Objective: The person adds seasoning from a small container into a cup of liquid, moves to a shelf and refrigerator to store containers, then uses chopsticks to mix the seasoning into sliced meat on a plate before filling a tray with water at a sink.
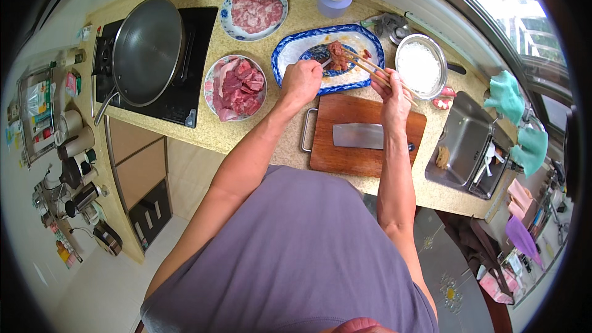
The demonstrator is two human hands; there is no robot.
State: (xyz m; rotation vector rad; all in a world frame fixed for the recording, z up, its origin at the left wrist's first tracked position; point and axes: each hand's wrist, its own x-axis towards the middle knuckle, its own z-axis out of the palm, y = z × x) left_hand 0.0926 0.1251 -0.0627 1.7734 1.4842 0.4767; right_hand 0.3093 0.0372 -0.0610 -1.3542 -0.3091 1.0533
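My right hand (393,88) holds a pair of wooden chopsticks (365,65), whose far ends touch a clump of reddish ground meat (338,55). The meat lies in a blue-and-white oval platter (296,84) smeared with brown residue. At the platter's near left edge, my left hand (303,79) is closed on a utensil with a pale shaft, which reaches toward the meat; its far end is hidden. Just below the platter, a cleaver (357,136) lies on a wooden cutting board (344,164), its handle mostly covered by my right forearm.
Left of the platter are a bowl of cut red meat (243,85) and a plate of pale minced meat (257,11). A wok (148,51) sits on the black cooktop (196,55). To the right are a metal bowl of white rice-like food (418,65) and a steel sink (458,148).
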